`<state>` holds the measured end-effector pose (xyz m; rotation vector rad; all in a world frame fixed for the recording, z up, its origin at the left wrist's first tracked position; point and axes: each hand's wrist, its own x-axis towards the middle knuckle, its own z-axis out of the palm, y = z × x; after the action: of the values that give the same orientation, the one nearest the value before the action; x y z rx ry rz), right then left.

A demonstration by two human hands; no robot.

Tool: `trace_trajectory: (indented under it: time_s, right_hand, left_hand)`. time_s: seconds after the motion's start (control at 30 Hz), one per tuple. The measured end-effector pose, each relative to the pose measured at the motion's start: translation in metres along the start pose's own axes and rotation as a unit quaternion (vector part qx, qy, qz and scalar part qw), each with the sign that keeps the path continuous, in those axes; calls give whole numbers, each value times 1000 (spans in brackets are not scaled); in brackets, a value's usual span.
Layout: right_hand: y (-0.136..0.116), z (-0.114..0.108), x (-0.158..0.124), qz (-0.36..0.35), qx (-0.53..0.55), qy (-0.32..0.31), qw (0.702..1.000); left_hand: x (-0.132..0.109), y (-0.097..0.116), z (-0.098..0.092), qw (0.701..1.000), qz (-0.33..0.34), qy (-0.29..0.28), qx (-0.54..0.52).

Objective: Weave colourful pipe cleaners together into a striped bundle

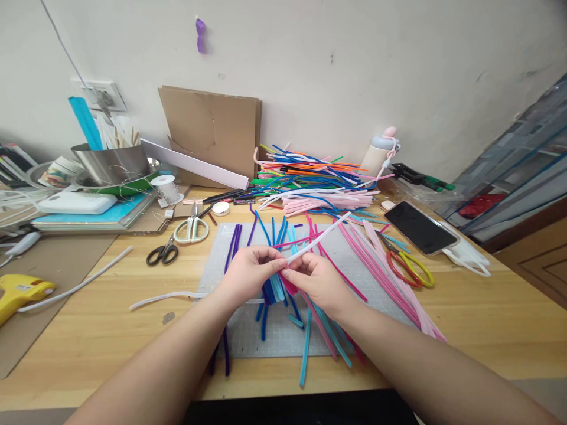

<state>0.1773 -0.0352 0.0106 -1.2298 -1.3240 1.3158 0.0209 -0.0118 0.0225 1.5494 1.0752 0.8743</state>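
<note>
My left hand and my right hand meet over the cutting mat, thumbs and forefingers pinched together. Between them runs a white pipe cleaner, one end slanting up to the right. A white length also leads out to the left below my left wrist. Under my fingers hangs a row of blue pipe cleaner loops, shading from purple to light blue, with a pink part beside my right thumb. My fingers cover where the strands join. Loose purple, blue and pink pipe cleaners lie around.
A heap of coloured pipe cleaners lies by the wall. Scissors and black-handled snips are at left, red-and-yellow-handled pliers and a phone at right. A yellow glue gun rests at far left.
</note>
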Motion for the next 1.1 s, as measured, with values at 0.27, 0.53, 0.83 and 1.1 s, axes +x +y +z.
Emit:
trace_trajectory:
  time_s: [0.27,0.53,0.83,1.1]
  right_hand:
    - [0,2,-1,13,8,-9,1000]
    - [-7,-1,-1,19,44,-70,996]
    - [-3,-1,0,26,-1,-100,995]
    - [1,-2,2,40,25,-113,993]
  left_hand:
    - [1,2,0,1000,-4,5,2]
    - [6,2,-11,994,-40,95,-46]
    - [9,0,-19,990,-54,122,-42]
    - [9,1,-18,990,-47,128,-28]
